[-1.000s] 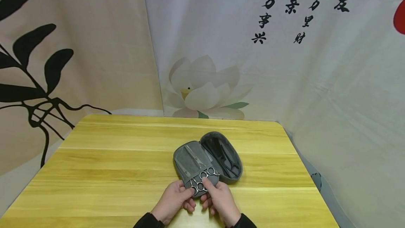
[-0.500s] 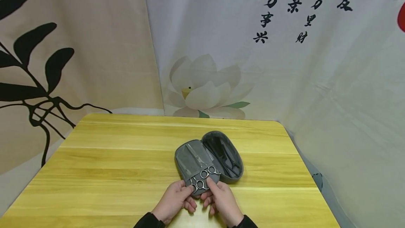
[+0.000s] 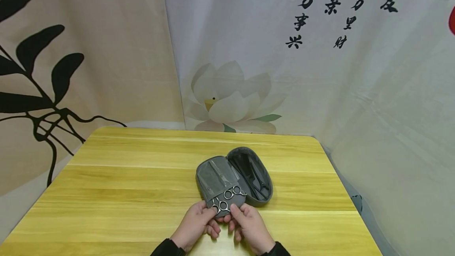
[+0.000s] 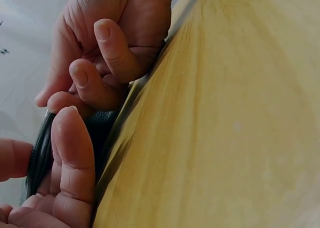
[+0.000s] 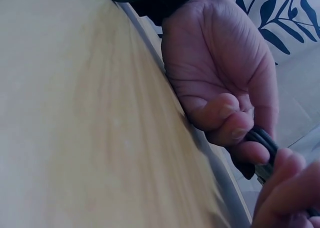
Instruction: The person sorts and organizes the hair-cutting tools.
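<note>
An unzipped grey case (image 3: 209, 173) lies spread on the table, its flap toward the left and its deeper half to the right. Silver scissors (image 3: 223, 206) sit in the flap's clear pocket, their finger rings sticking out at the near end. A dark comb (image 3: 244, 164) and a black clip-like item lie in the deeper half. My left hand (image 3: 194, 224) pinches the flap's near left corner, thumb on top by a ring. My right hand (image 3: 251, 228) pinches the near right edge, thumb above and fingers beneath. In the left wrist view, the fingers (image 4: 74, 143) are under the dark rim.
The wooden table (image 3: 124, 192) extends around the case on every side. Behind it hang fabric backdrops with a printed lotus (image 3: 231, 102), dark leaves (image 3: 39, 42) and black characters.
The right thumb has slid off the scissors' rings to the flap's edge. The flap's near edge sits slightly higher in view. Both hands keep their hold, and the left has barely moved.
</note>
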{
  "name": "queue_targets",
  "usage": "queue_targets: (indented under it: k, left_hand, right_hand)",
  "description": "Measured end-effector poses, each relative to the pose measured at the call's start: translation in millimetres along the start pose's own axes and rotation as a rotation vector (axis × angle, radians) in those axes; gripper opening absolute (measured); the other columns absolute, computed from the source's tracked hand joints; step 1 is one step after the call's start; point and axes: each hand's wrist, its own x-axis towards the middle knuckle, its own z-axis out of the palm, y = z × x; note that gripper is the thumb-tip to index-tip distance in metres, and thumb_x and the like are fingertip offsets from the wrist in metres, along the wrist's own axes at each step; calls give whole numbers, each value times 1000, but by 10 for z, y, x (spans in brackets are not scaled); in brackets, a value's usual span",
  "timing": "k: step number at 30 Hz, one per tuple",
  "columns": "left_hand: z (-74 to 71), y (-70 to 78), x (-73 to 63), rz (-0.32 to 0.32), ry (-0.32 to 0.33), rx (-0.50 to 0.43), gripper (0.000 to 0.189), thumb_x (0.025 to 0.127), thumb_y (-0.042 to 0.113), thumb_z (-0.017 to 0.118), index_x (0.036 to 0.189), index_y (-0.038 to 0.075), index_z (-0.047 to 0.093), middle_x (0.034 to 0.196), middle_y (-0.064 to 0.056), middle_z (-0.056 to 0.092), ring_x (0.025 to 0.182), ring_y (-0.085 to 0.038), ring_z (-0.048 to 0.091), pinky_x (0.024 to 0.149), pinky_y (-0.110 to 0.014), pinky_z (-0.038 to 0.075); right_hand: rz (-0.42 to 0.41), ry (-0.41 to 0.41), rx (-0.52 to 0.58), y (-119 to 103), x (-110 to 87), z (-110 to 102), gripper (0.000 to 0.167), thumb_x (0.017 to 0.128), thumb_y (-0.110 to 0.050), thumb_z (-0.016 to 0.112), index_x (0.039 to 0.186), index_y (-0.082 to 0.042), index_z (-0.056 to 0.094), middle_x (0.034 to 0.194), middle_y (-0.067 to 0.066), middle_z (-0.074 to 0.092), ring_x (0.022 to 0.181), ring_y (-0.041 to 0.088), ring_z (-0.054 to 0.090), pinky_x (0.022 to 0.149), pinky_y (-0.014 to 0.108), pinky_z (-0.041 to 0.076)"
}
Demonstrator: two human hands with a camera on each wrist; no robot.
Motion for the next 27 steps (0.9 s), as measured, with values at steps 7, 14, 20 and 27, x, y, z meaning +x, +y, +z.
queue_targets:
  k: [7, 14, 20, 27]
  left_hand:
    - [-8, -25, -3, 24, 0, 15, 42, 112, 21, 57, 137, -11, 46, 85, -5, 72, 61, -10, 67, 58, -27, 62]
    - [-5, -33, 9, 31, -19, 39, 40, 111, 19, 61, 134, -10, 47, 86, -6, 73, 62, -10, 68, 58, -26, 62]
    - [-17, -38, 18, 21, -23, 38, 40, 109, 18, 64, 133, -10, 48, 80, -7, 71, 61, -11, 67, 58, -27, 62]
    - [-17, -17, 6, 12, -31, 37, 42, 110, 18, 62, 136, -11, 46, 79, -7, 70, 60, -11, 67, 58, -27, 61]
  right_hand:
    - [12, 59, -8, -9, -23, 17, 40, 111, -38, 60, 101, 0, 66, 73, -4, 68, 49, 3, 51, 41, 18, 44]
    - [45, 157, -28, -73, 15, 77, 42, 106, -39, 68, 97, 2, 71, 71, -4, 69, 50, 4, 53, 38, 19, 43]
    - [80, 206, -65, -119, 81, 112, 46, 103, -44, 70, 95, 1, 76, 66, -2, 71, 49, 4, 57, 39, 19, 43]
    - [93, 215, -67, -125, 111, 107, 50, 104, -47, 68, 98, 1, 76, 66, -2, 71, 48, 4, 59, 38, 20, 45]
